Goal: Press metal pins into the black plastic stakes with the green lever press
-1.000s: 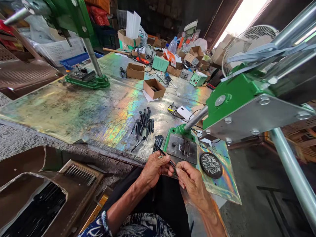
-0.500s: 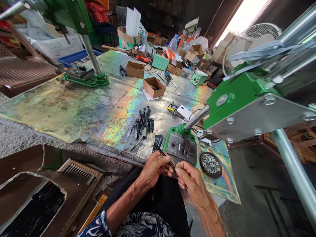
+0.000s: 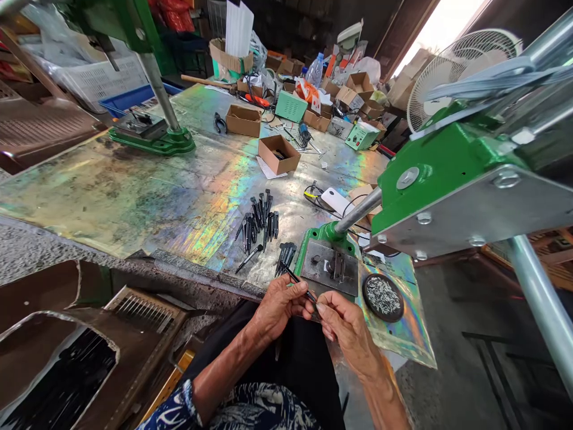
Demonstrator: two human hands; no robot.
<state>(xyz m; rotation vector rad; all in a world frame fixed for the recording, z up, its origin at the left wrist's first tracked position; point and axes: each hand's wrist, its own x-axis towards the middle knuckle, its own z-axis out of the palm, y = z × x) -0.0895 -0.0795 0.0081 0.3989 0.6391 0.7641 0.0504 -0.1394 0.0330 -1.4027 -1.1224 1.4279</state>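
Observation:
My left hand [image 3: 285, 301] is closed around a slim black stake-like piece [image 3: 293, 275], which slants down toward my right hand. My right hand [image 3: 342, 322] pinches at the lower end of that piece; whether a small part sits between its fingertips is hidden. Just beyond my left hand lies a small bunch of the same black pieces [image 3: 286, 255]. A larger pile of them [image 3: 256, 220] rests farther left on the table, with a single one [image 3: 249, 259] lying apart. The steel base plate of a green press [image 3: 308, 266] is directly ahead of my hands.
A round dark dish [image 3: 383, 297] of small metal pins stands right of the press. The green press head [image 3: 447, 173] overhangs at right. A second green press [image 3: 152, 143] stands far left. Cardboard boxes [image 3: 278, 154] and clutter fill the back. An open carton [image 3: 58, 382] holds black pieces.
The view has shifted slightly. Both hands keep nearly the same place and hold on the black piece; no object has visibly been moved.

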